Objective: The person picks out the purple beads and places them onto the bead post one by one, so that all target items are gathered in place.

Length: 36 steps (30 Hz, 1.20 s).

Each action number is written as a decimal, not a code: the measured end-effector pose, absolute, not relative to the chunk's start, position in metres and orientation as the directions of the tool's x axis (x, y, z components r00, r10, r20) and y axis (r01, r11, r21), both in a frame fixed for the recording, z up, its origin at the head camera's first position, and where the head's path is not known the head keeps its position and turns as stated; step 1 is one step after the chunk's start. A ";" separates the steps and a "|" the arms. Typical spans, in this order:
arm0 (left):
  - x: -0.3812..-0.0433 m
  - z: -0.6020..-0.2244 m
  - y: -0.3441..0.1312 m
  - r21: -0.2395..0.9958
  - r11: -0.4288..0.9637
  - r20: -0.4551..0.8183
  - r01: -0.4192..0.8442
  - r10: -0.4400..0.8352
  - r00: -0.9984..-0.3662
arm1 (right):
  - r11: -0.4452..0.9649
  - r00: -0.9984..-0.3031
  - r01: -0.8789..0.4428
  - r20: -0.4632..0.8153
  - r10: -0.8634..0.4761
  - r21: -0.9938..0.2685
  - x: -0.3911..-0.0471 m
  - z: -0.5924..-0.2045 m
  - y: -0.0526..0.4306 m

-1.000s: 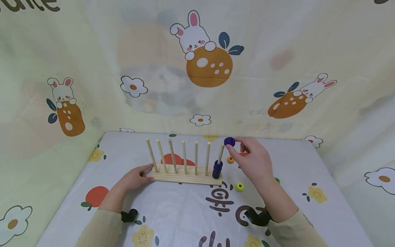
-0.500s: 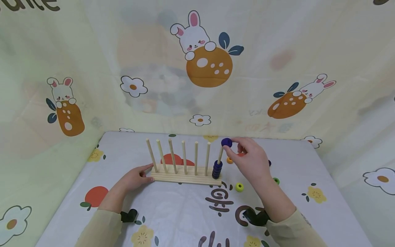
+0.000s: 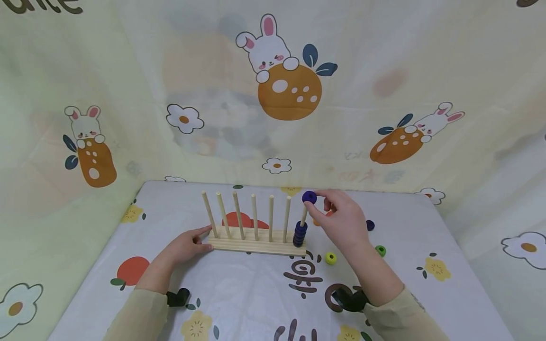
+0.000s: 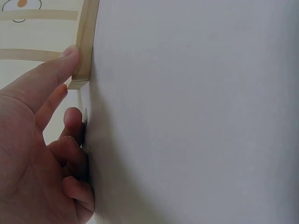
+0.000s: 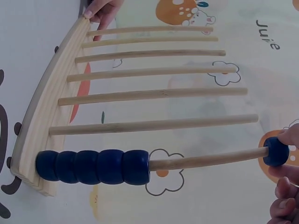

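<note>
Head view: wooden peg rack (image 3: 258, 246) standing on printed tablecloth (image 3: 251, 289), seven pegs upward. Left hand (image 3: 183, 248) at the rack's left end, base pinched between thumb at the front edge and index finger toward the back; left wrist view has the thumb against the wood, the other visible fingertips bent inward. Right hand (image 3: 344, 220) raised at the opposite end, thumb and forefinger pinching a blue bead (image 5: 276, 151), gap only as wide as the bead. Right wrist view: that bead meets the tip of the rightmost peg (image 5: 210, 160); how far it is threaded, cannot tell. Five-bead blue stack (image 5: 93, 167) at the foot of the same peg, beads touching. Loose on the cloth, right of the rack: yellow-green bead (image 3: 330, 258), green bead (image 3: 380, 251) beside the right forearm, dark blue bead (image 3: 370, 225) farther back, orange bead (image 3: 316, 222) partly hidden by the right hand. Rabbit-print curtain (image 3: 230, 156) behind.
</note>
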<state>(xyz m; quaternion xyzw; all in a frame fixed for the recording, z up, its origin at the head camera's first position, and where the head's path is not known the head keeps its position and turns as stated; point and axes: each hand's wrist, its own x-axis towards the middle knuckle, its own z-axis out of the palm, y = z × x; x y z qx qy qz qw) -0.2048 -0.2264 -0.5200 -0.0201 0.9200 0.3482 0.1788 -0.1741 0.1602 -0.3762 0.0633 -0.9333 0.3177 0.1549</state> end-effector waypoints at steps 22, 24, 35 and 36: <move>-0.204 -0.518 -0.228 0.641 0.753 -0.346 -0.151 0.107 -0.932 | 0.798 -0.947 -0.213 0.320 -0.026 -0.565 -0.174 -0.379 0.159; -0.204 -0.517 -0.227 0.643 0.750 -0.346 -0.152 0.108 -0.932 | 0.796 -0.946 -0.213 0.323 -0.023 -0.567 -0.174 -0.379 0.159; -0.201 -0.512 -0.226 0.644 0.747 -0.353 -0.164 0.100 -0.930 | 0.796 -0.941 -0.220 0.337 -0.021 -0.564 -0.174 -0.380 0.161; -0.201 -0.512 -0.226 0.644 0.747 -0.352 -0.163 0.101 -0.931 | 0.797 -0.943 -0.217 0.333 -0.021 -0.563 -0.175 -0.380 0.162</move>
